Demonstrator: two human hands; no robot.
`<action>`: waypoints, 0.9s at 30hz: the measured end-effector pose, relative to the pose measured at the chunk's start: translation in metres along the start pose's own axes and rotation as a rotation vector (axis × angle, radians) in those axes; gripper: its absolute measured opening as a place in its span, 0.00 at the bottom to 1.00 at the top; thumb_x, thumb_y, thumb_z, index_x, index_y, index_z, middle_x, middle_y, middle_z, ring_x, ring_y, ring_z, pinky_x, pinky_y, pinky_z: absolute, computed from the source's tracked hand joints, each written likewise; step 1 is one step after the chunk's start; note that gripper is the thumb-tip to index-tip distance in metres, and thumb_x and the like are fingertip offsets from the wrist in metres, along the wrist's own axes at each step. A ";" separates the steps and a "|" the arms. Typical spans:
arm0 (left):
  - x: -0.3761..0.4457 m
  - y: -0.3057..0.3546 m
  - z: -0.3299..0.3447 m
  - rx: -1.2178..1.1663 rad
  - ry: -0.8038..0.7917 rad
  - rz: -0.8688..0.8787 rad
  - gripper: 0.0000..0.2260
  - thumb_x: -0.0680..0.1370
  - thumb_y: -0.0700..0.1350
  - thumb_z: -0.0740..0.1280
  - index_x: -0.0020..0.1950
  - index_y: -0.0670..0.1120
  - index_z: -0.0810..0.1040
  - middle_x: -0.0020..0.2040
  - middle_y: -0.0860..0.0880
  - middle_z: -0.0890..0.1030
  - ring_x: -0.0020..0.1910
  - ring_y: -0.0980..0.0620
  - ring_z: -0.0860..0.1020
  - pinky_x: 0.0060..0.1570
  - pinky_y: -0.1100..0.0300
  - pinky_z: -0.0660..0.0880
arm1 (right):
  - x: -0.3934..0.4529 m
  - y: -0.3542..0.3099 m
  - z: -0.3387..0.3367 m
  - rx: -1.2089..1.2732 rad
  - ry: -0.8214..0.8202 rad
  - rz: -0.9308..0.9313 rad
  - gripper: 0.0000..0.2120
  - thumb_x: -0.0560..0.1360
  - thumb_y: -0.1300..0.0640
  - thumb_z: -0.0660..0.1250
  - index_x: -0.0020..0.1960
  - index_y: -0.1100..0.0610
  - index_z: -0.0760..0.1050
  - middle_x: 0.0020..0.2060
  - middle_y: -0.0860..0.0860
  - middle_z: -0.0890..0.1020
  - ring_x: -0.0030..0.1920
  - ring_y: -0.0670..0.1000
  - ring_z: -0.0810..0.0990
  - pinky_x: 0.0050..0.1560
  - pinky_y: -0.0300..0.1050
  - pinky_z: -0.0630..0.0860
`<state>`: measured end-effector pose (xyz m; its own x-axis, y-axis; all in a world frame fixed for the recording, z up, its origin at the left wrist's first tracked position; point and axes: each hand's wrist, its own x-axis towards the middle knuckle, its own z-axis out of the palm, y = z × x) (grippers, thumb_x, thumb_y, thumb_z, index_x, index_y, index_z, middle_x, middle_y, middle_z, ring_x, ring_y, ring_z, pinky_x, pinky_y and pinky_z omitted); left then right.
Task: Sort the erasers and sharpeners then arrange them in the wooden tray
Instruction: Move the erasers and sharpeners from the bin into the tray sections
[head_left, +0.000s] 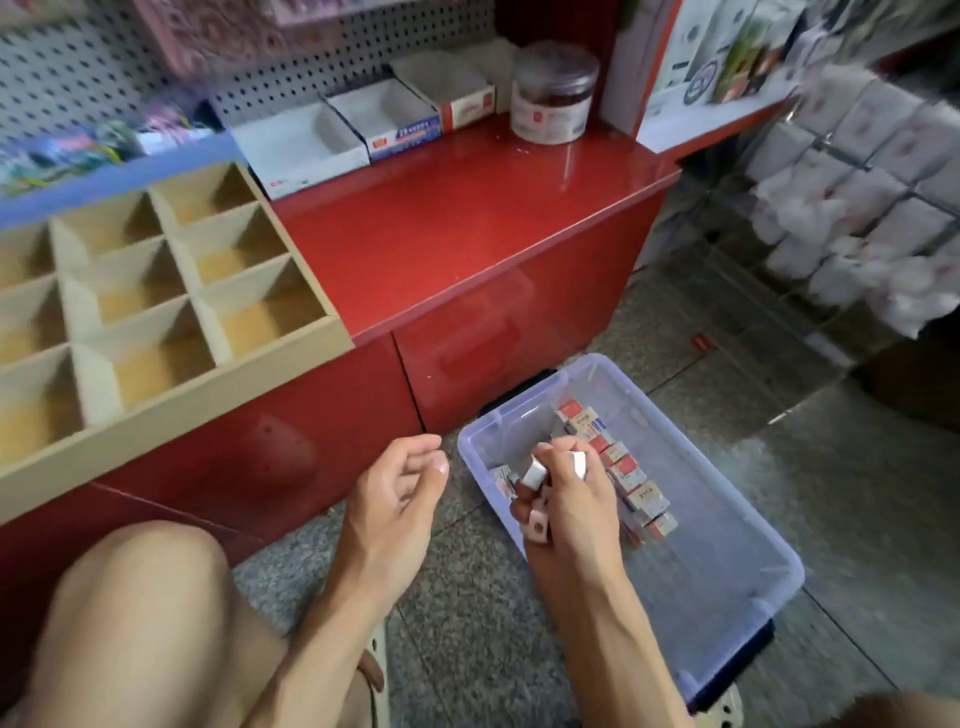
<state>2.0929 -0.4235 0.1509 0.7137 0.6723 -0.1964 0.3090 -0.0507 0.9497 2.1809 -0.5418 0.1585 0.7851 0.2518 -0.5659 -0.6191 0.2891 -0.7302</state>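
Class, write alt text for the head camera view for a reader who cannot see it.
The right hand grips several small erasers over a clear plastic bin of boxed erasers on the floor. The left hand hovers empty beside it. A divided wooden tray sits empty on a red counter at left.

Red counter (467, 228): wooden tray (171, 332) at left, overhanging the front edge. Three open white cardboard boxes (374, 119) in a row along the back, clear round jar (553, 93) right of them. Speckled stone floor (467, 623): clear plastic bin (727, 519) just in front of the counter.
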 end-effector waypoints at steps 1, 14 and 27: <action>-0.009 0.006 -0.006 -0.012 0.012 0.022 0.06 0.80 0.46 0.67 0.53 0.56 0.79 0.49 0.53 0.83 0.50 0.56 0.83 0.50 0.58 0.79 | -0.013 0.002 0.007 0.006 -0.018 -0.014 0.10 0.78 0.68 0.59 0.42 0.55 0.68 0.28 0.52 0.71 0.24 0.48 0.65 0.24 0.38 0.58; -0.051 0.065 -0.095 0.064 0.073 0.317 0.08 0.70 0.46 0.77 0.47 0.52 0.83 0.44 0.60 0.84 0.46 0.61 0.82 0.46 0.68 0.75 | -0.094 0.017 0.101 -0.137 -0.301 -0.168 0.12 0.79 0.65 0.64 0.39 0.53 0.73 0.34 0.56 0.70 0.32 0.52 0.67 0.32 0.46 0.63; 0.027 0.049 -0.244 0.242 0.434 0.161 0.19 0.67 0.39 0.77 0.53 0.53 0.79 0.47 0.57 0.81 0.41 0.57 0.78 0.44 0.65 0.74 | -0.086 0.037 0.213 -0.200 -0.392 0.034 0.13 0.77 0.68 0.60 0.38 0.55 0.69 0.31 0.51 0.68 0.26 0.45 0.66 0.21 0.36 0.54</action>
<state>1.9740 -0.2277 0.2514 0.4538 0.8835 0.1159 0.3900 -0.3139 0.8657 2.0859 -0.3558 0.2622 0.6734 0.6009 -0.4306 -0.5980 0.1004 -0.7952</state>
